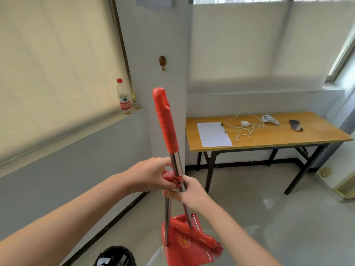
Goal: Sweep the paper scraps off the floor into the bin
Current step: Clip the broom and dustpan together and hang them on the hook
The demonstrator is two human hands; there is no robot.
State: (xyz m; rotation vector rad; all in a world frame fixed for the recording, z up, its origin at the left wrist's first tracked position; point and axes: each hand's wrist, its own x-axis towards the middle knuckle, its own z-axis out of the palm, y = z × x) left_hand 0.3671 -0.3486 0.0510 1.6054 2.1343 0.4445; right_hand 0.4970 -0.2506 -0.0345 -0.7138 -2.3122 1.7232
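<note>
A red broom (pixel 167 121) with a steel shaft stands upright in front of me, its red bristle head (pixel 203 240) resting in a red dustpan (pixel 184 244) on the floor. My left hand (pixel 151 175) is closed around the red top of the dustpan's handle, where a red clip joins it to the broom shaft. Just below, my right hand (pixel 190 194) grips the broom's steel shaft. A black bin (pixel 115 256) with white paper scraps inside sits at the bottom edge, left of the dustpan. No scraps show on the visible floor.
A wooden folding table (pixel 269 143) stands at the right wall with a sheet of paper (pixel 213 134), a charger and cable (pixel 244 124), a controller (pixel 269 120) and a phone (pixel 295 125). A water bottle (pixel 124 96) stands on the left window sill. Glossy tiled floor spreads to the right.
</note>
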